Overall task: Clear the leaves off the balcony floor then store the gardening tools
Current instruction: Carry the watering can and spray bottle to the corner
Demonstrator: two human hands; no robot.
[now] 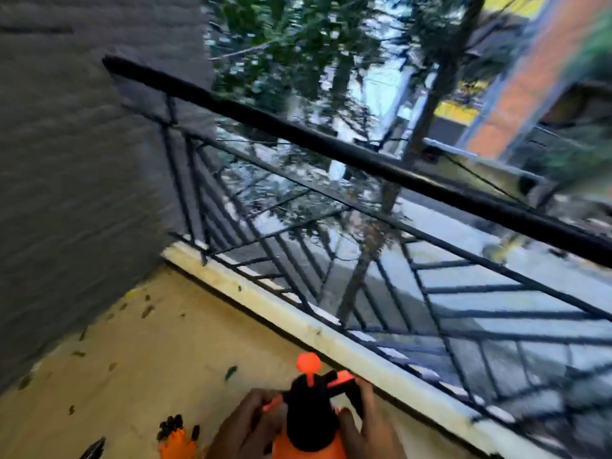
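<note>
Leaves (230, 372) lay scattered across the tan balcony floor (159, 359), most of them small, dark and gathered toward the grey wall (66, 177) on the left; one larger green leaf lay alone just ahead of the hands. The floor was bounded on the left by that wall and on the right by a pale raised kerb (298, 319), which ran diagonally from the far corner to the lower right edge. A black metal railing (331, 150) with slanted bars stood on the kerb, and a street with trees lay beyond it. The open floor between wall and kerb narrowed toward the far corner.

At the bottom edge, an orange spray bottle (309, 422) with a black pump head and an orange knob stood upright between both hands. The left hand (243, 425) was curled against the bottle's left side, fingers closed on it. The right hand (364, 422) was wrapped around the black handle and orange trigger, fingers closed. An orange glove with black claw tips (177, 438) lay on the floor left of the bottle, with a dark tool (94, 448) further left, cut off by the frame.

Motion blur covered the frame; no writing or labels could be read.
</note>
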